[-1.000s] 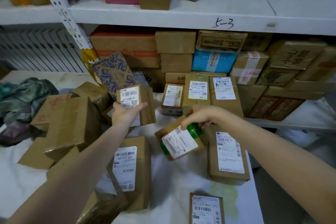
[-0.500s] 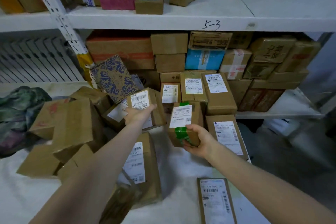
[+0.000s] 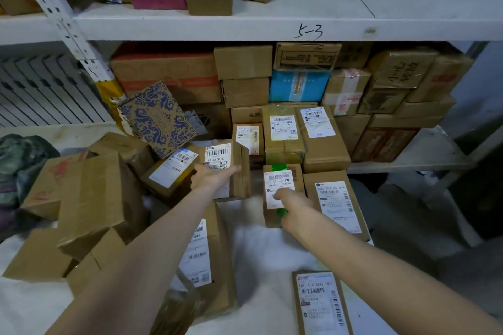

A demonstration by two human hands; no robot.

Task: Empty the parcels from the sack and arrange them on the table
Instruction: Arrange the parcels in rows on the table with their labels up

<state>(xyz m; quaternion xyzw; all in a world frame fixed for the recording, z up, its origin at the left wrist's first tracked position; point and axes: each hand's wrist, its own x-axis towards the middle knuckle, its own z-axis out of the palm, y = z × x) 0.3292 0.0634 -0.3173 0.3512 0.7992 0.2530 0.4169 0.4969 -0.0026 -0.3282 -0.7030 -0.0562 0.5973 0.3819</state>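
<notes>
- A heap of plain cardboard boxes is lying tumbled at the left of the white-covered tabletop.
- The left hand is gripping a small labelled parcel, thumb lying across its label, holding it tilted just beside the heap.
- The right hand is pressing outstretched fingers on the label of a green-taped parcel lying on the tabletop.
- A longer labelled parcel is lying just beside it, on the right.

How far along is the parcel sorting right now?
Done: a row of labelled parcels lies by the shelf. In hand: left hand holds a small parcel; right hand rests on the green-taped parcel. Left: the jumbled boxes on the left need arranging.
</notes>
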